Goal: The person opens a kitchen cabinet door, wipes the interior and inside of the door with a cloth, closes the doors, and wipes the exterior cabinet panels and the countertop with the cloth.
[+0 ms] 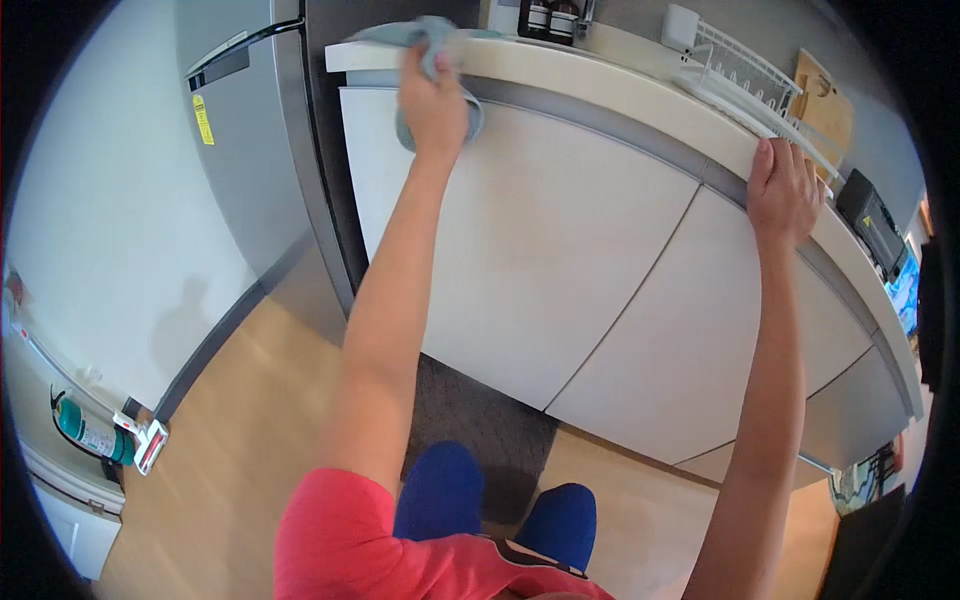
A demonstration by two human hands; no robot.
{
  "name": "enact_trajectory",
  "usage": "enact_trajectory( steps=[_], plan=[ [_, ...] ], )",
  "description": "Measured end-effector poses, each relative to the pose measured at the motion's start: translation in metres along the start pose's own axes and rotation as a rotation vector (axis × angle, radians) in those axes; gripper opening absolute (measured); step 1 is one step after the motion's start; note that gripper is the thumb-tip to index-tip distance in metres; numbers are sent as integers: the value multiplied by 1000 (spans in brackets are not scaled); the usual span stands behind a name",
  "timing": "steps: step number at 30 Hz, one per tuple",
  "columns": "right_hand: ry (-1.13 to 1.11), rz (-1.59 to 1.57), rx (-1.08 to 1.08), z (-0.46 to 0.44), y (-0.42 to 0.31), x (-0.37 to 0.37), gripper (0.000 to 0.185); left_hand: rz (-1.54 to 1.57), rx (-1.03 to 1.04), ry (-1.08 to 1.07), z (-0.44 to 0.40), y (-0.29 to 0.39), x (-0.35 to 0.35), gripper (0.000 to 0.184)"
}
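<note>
A grey-blue cloth (474,118) lies over the countertop's left end and hangs down the front on both sides of my wrist. My left hand (434,112) is closed on it, and the fingertips are smeared by motion. A bunched part of the cloth stands up above the fingers. Further right, my right hand (785,195) grips the front edge of the pale countertop (620,90), its fingers bent over the top beside the dish rack (745,75).
White cabinet doors (540,220) fill the front below the counter. A silver fridge (245,130) stands at the left. Dark bottles (548,20) and a wooden cutting board (825,105) are at the back. A dark mat (470,420) lies by my legs. A vacuum head (150,445) is lower left.
</note>
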State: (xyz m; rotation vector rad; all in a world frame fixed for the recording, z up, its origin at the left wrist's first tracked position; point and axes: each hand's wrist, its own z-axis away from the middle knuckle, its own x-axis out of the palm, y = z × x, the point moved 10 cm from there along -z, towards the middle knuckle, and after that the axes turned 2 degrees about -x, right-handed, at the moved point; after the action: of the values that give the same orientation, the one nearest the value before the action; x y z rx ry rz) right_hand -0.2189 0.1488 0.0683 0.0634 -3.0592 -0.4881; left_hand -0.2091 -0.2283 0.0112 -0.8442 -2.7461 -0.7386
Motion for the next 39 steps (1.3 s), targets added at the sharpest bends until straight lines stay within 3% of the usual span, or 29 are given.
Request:
enact_trajectory(
  steps=[1,2,4,6,9,11,13,16,18,19,21,22,23,27,28,29,30,31,34,37,39],
  plan=[
    [-6,-6,0,1,0,-1,28,-89,-20,-164,2,3,13,31],
    [-7,-13,-1,0,-1,-2,28,-69,85,-253,18,18,11,25],
    [-5,-10,-8,-2,-2,-3,28,-21,89,-653,66,12,23,25],
    [-3,12,-17,-1,-3,-2,29,-203,-55,-992,117,2,27,29],
    [33,-6,-16,-1,-6,-7,28,-217,-9,-333,85,-27,-28,29],
    [22,-16,-15,0,-4,-4,28,271,-392,-47,53,-67,-52,28],
    [21,-4,-21,0,-2,-3,28,598,-612,3,37,-125,-36,30],
    [34,30,-22,0,-2,-3,29,79,-336,12,38,-134,-17,40],
    [42,54,7,0,-2,-2,30,277,-403,18,69,-100,11,49],
    [42,68,4,1,-3,-2,30,78,-234,-162,92,-52,33,51],
    [44,92,-2,1,0,-1,30,-10,143,-425,153,48,69,53],
    [-34,87,18,1,3,8,31,-121,467,-994,215,105,111,50],
    [-62,80,15,3,5,11,33,29,575,-651,222,122,95,45],
    [-46,70,-27,1,4,12,34,-68,497,-765,199,64,85,42],
    [-47,74,-24,2,4,12,34,-144,304,-665,181,17,73,54],
    [-49,81,-17,2,5,13,34,-146,268,-345,160,-26,43,50],
    [-44,78,-6,2,4,12,34,-138,162,-159,139,-69,9,51],
    [-39,74,5,1,2,10,34,-312,24,-158,124,-128,-8,53],
    [-43,112,14,2,3,10,33,-509,-398,141,88,-206,-81,55],
    [-62,116,18,2,3,14,33,-284,-553,-70,58,-214,-59,57],
    [-68,123,17,1,5,15,33,-238,-196,109,60,-124,-22,55]
  ],
)
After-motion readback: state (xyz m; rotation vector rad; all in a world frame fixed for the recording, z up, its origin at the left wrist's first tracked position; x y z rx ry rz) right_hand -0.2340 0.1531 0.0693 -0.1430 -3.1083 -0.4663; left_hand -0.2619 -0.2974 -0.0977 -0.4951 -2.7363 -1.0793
